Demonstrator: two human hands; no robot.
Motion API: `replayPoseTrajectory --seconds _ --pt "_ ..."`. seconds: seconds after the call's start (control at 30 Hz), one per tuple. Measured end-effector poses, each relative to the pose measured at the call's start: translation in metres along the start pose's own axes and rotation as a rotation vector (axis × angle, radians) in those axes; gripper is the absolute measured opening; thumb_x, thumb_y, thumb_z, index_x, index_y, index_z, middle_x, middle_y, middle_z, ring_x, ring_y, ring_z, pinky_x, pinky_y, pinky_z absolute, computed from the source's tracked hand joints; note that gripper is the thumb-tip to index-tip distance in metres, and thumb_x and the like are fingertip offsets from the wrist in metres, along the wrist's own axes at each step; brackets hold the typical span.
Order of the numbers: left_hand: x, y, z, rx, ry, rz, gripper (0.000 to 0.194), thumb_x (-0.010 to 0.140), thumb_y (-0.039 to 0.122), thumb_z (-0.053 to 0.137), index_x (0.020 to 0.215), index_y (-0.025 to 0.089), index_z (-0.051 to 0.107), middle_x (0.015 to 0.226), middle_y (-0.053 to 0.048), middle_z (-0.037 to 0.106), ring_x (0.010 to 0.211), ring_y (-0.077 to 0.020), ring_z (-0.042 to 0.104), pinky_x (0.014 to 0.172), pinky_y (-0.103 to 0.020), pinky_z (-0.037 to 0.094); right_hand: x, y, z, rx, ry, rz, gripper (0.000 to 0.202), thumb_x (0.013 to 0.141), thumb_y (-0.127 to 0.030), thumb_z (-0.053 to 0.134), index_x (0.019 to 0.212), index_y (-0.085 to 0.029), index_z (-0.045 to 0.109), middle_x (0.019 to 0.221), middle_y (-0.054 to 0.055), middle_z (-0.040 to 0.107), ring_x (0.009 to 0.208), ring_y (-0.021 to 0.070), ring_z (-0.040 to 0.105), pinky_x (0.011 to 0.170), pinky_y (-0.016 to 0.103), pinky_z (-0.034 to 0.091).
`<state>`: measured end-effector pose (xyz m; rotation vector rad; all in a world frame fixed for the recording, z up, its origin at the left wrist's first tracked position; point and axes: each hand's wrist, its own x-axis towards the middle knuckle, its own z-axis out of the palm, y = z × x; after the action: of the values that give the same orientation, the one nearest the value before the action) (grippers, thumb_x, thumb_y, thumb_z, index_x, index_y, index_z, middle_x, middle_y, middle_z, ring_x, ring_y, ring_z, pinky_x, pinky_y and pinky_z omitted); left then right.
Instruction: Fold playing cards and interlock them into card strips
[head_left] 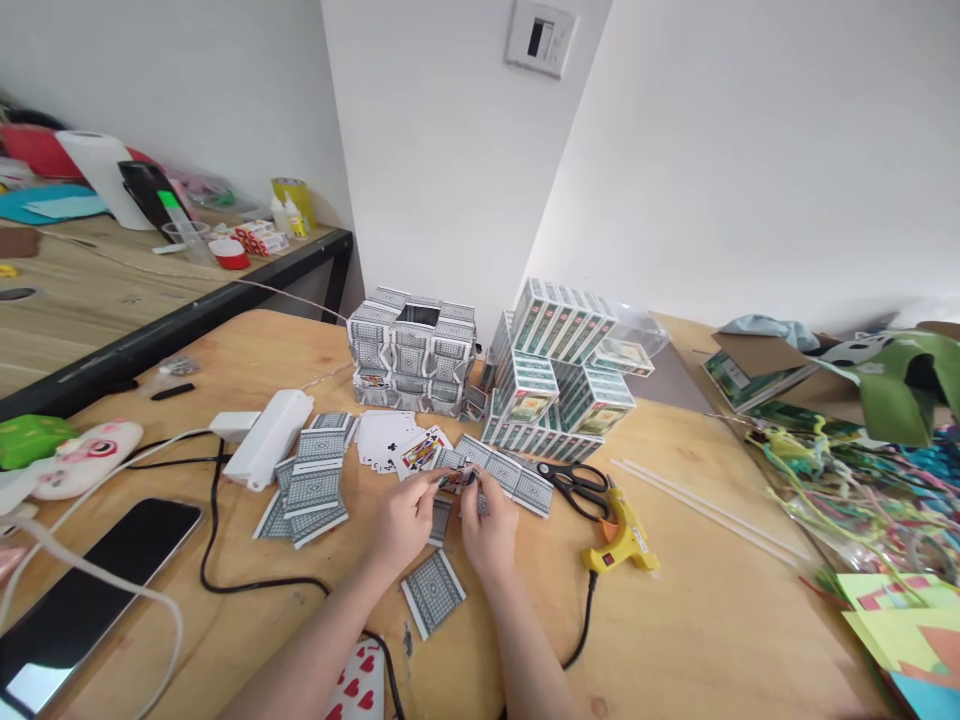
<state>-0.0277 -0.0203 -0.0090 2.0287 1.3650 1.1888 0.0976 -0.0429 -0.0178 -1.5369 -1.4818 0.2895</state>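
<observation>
Between my hands is a playing card [454, 480], pinched at its left edge by my left hand [405, 515] and at its right by my right hand [489, 520]. My fingers hide part of it. Just beyond lie a row of grey-backed cards [517, 480] and a fan of face-up cards [390, 440]. One grey-backed card [433, 592] rests on the table between my wrists. Several folded grey-backed cards [311, 490] are piled to the left. Farther back stands a box-like structure built from cards [412, 350], with a square opening on top.
Stacked card boxes [559, 370] stand at the back right. Black-handled scissors [577, 488] and a yellow glue gun [622, 540] lie right of my hands, near clear glue sticks [705, 510]. At left are a white power strip [268, 440], cables and a phone [97, 600].
</observation>
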Motion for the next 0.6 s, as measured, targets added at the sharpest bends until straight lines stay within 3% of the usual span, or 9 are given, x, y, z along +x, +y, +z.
replayPoseTrajectory --seconds 0.2,0.37,0.5,0.6 --pt "0.0008 0.0022 -0.0038 -0.006 -0.003 -0.019 0.028 0.083 0.019 0.038 0.091 0.016 0.065 0.084 -0.008 0.070 0.078 -0.0154 0.064 0.073 -0.023 0.049 -0.0007 0.0044 0.0041 -0.103 0.047 -0.099 0.031 0.088 -0.024 0.036 0.101 -0.013 0.062 0.083 0.011 0.070 0.071 0.0182 0.065 0.064 0.026 0.049" --pt "0.0001 0.0007 -0.0032 -0.094 -0.089 0.031 0.027 0.083 0.021 0.042 0.093 0.015 0.066 0.087 -0.008 0.070 0.077 -0.0157 0.065 0.069 -0.022 0.050 -0.0030 0.0029 0.0043 -0.247 0.122 -0.174 0.031 0.089 -0.021 0.035 0.103 -0.010 0.060 0.075 0.011 0.069 0.064 0.0168 0.064 0.060 0.025 0.049" --pt "-0.0019 0.0001 0.0002 -0.119 -0.102 0.050 0.027 0.083 0.022 0.043 0.097 0.016 0.066 0.089 -0.008 0.070 0.081 -0.0159 0.065 0.072 -0.023 0.050 -0.0042 0.0005 0.0053 -0.305 0.165 -0.131 0.028 0.087 -0.019 0.037 0.100 -0.009 0.060 0.073 0.011 0.068 0.063 0.0183 0.064 0.059 0.026 0.048" --pt "-0.0032 0.0016 0.0021 -0.088 -0.054 0.047 0.028 0.084 0.021 0.042 0.099 0.017 0.065 0.092 -0.008 0.069 0.086 -0.0164 0.064 0.078 -0.025 0.050 -0.0027 -0.0002 0.0044 -0.214 0.140 -0.056 0.026 0.085 -0.022 0.040 0.099 -0.013 0.059 0.079 0.009 0.069 0.068 0.0189 0.065 0.062 0.026 0.048"
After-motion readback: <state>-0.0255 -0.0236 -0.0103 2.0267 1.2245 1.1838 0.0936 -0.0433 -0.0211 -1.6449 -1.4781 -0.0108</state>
